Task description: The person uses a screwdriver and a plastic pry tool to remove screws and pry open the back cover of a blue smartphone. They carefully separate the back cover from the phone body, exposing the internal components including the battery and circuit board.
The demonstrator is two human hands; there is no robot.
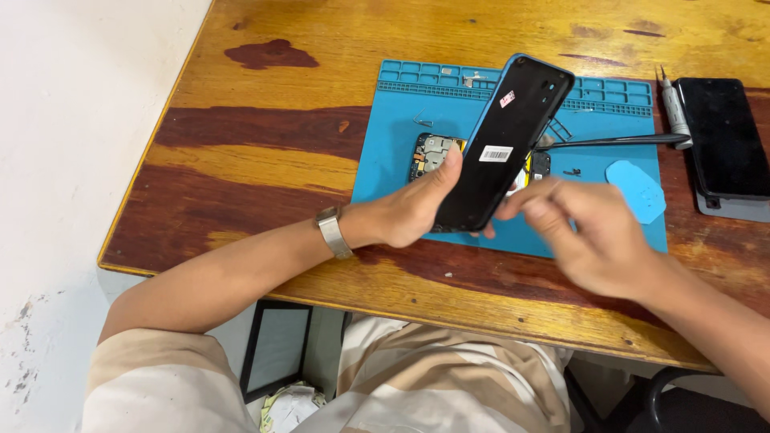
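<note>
My left hand (413, 204) grips a phone back cover (505, 144), black inside with a blue rim, lifted and tilted above the blue repair mat (385, 172). A metal watch band sits on that wrist. My right hand (589, 232) is blurred, fingers bent, touching the cover's lower right edge; I cannot tell whether it grips anything. Under the cover lies the opened phone body (433, 152), its circuit board showing, mostly hidden.
Black tweezers (618, 141) lie on the mat's right side beside a light blue oval pick (638, 188). A grey screwdriver (674, 108) and a black phone on a grey case (726, 144) sit right of the mat. The wooden table's (265, 160) front edge is near my lap.
</note>
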